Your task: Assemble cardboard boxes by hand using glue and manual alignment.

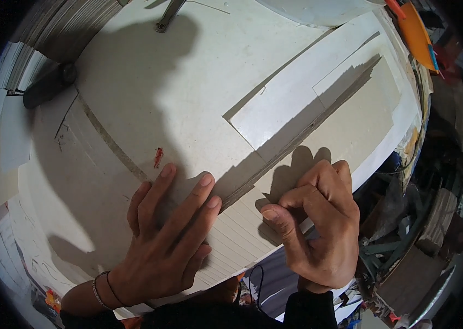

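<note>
A stack of pale cardboard sheets (352, 118) lies slantwise on the white table, its grey cut edge facing the far left. Toward me the top shows several narrow cardboard strips (237, 236) lying edge to edge. My left hand (168, 233) rests with stretched, slightly spread fingers beside the near-left end of the stack, the index fingertip by its edge. Over the strips and the right part of the stack, my right hand (322, 225) is closed, with thumb and curled fingers together. Whatever they may pinch is hidden.
A white sheet (281, 120) lies beyond the stack. At the left stand piled boards (59, 27) and a dark cylindrical object (50, 85). A metal tool (168, 16) lies at the far edge, near a translucent tub (319, 8). An orange container (415, 38) and clutter border the right.
</note>
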### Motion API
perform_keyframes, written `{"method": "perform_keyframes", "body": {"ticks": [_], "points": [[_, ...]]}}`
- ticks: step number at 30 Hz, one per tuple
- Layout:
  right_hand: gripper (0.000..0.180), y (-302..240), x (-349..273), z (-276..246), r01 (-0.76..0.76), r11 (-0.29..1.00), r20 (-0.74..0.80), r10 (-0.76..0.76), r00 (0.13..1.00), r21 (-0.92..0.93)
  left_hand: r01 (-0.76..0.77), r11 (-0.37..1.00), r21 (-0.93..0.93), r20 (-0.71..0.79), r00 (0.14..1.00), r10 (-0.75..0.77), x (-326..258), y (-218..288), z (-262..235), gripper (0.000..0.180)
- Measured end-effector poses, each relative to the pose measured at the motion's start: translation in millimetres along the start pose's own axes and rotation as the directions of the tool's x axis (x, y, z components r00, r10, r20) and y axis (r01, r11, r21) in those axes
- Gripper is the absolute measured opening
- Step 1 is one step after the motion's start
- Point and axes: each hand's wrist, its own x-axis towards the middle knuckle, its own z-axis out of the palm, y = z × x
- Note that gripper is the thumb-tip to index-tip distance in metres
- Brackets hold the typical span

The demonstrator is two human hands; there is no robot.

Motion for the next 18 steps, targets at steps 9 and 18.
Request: {"method": "perform_keyframes", "body": {"ticks": [9, 18], "points": [[0.024, 6, 0, -1, 0.007, 0.997, -0.026, -0.005, 1.0, 0.074, 0.007, 0.999, -0.039, -0.026, 1.0, -0.008, 3, 2, 4, 0.046], [0.024, 4, 3, 4, -0.066, 0.991, -0.071, 0.075, 0.995, 0.117, 0.02, 0.999, -0.037, -0.026, 0.999, -0.021, 1, -2, 7, 0.045]]}}
